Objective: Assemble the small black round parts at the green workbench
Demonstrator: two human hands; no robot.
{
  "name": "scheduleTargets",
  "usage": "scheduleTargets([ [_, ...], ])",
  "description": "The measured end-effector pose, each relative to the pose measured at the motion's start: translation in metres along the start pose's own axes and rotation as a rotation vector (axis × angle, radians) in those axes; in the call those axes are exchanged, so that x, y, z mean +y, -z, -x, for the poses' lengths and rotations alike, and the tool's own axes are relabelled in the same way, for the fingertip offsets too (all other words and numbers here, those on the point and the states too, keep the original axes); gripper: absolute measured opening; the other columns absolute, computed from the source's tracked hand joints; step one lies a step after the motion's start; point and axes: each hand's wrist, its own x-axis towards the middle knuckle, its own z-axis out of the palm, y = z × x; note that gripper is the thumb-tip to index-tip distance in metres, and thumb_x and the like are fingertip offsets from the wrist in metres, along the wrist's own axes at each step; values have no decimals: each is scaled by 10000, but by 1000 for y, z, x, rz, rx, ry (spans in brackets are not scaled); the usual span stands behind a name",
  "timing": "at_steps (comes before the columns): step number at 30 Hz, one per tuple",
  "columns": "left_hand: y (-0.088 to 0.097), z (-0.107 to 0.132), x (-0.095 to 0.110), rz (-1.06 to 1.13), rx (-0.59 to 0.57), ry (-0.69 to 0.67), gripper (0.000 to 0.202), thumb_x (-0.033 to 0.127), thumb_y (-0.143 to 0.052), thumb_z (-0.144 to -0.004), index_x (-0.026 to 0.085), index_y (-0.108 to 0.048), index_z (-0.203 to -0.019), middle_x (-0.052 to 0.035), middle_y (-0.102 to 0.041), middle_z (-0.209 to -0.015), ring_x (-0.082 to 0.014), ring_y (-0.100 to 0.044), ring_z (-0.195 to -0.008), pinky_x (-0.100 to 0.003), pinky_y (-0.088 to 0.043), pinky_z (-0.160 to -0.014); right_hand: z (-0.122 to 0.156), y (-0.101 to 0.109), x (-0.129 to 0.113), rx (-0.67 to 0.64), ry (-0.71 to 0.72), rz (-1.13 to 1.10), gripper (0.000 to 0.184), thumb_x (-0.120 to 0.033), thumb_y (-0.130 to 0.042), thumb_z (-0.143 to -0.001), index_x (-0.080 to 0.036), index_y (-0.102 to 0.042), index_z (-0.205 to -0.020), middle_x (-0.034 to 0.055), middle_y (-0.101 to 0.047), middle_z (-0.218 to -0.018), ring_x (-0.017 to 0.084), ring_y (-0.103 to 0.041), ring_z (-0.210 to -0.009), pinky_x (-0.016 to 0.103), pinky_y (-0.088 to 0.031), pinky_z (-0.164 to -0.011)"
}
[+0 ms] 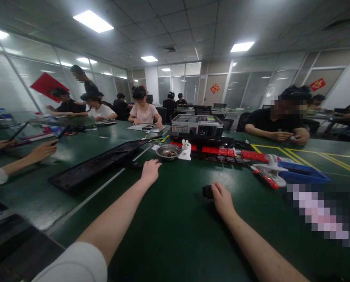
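My left hand [149, 171] rests on the green table [175, 235], fingers curled over a small dark part at the end of a long black panel [98, 162]. My right hand [222, 199] is closed around a small black cylindrical object [207, 191] lying on the table. A metal bowl [168, 151] with small parts in it stands beyond my hands, with a white holder [186, 150] beside it. Behind them lies a black and red board [228, 153] and an open computer case [197, 125].
A red-handled screwdriver [264, 179] and a blue and white tool [292, 172] lie to the right. Several people sit around the tables. Another person's hands hold a phone [42, 150] at the left. Yellow tape lines [324, 156] mark the table's right side.
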Motion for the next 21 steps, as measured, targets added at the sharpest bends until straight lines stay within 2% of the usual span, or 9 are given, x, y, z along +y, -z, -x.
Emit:
scheduleTargets([
  [4,-2,0,-10,26,27,73,455,51,-323,-700,227,-526,-1067,-55,-467,-1183,-205,-384,-1086,-370,-332,-857,0,-1,0,12,-4,-16,278,-407,-365,-754,-182,-460,-621,-25,-452,-553,132,-437,-543,231,-307,-506],
  [7,-2,-1,-14,55,8,53,465,43,-326,-685,233,-531,-1058,-52,-470,-1179,-200,-375,-1101,-362,-336,-862,0,0,0,6,-3,-17,274,-396,-362,-759,-181,-457,-618,-29,-449,-553,127,-438,-552,225,-301,-510],
  [9,2,-2,-10,66,1,24,437,61,-324,-699,228,-544,-1037,-55,-485,-1161,-202,-383,-1096,-382,-309,-892,1,0,0,15,-1,-22,272,-393,-356,-764,-181,-454,-624,-29,-452,-567,125,-440,-565,223,-302,-521],
  [11,11,-1,1,62,82,28,390,111,-320,-733,208,-540,-1039,-72,-466,-1182,-226,-354,-1124,-440,-229,-941,1,0,0,27,-1,-29,270,-393,-354,-767,-181,-450,-630,-30,-452,-578,123,-438,-576,223,-305,-531],
  [14,26,7,37,116,311,-16,405,252,-306,-790,174,-413,-1173,-96,-358,-1274,-239,-257,-1189,-468,-112,-983,1,-3,0,50,-15,-68,274,-395,-355,-763,-179,-443,-619,-31,-435,-572,119,-429,-572,224,-309,-532],
  [16,32,16,71,201,375,-155,464,334,-318,-790,141,-350,-1211,-109,-339,-1283,-232,-238,-1199,-440,-98,-996,-2,-6,-2,78,-36,-126,285,-399,-354,-756,-180,-429,-590,-30,-421,-559,118,-419,-561,224,-314,-520],
  [17,32,20,89,244,351,-279,487,373,-331,-781,145,-348,-1210,-107,-348,-1278,-233,-245,-1195,-431,-107,-996,-3,-8,-2,98,-54,-165,290,-402,-354,-750,-181,-422,-575,-27,-417,-553,119,-416,-556,225,-319,-513],
  [19,29,26,125,346,224,-488,494,417,-332,-773,173,-355,-1202,-91,-392,-1246,-229,-308,-1159,-400,-189,-973,-7,-11,-1,144,-103,-234,306,-410,-330,-749,-186,-414,-557,-19,-414,-529,125,-413,-533,232,-327,-489],
  [21,25,28,154,503,129,-479,419,388,-247,-813,177,-406,-1138,-79,-513,-1098,-185,-447,-1022,-321,-333,-870,-11,-11,3,174,-161,-288,355,-425,-253,-770,-190,-425,-565,-14,-406,-483,133,-409,-487,242,-327,-451],
])
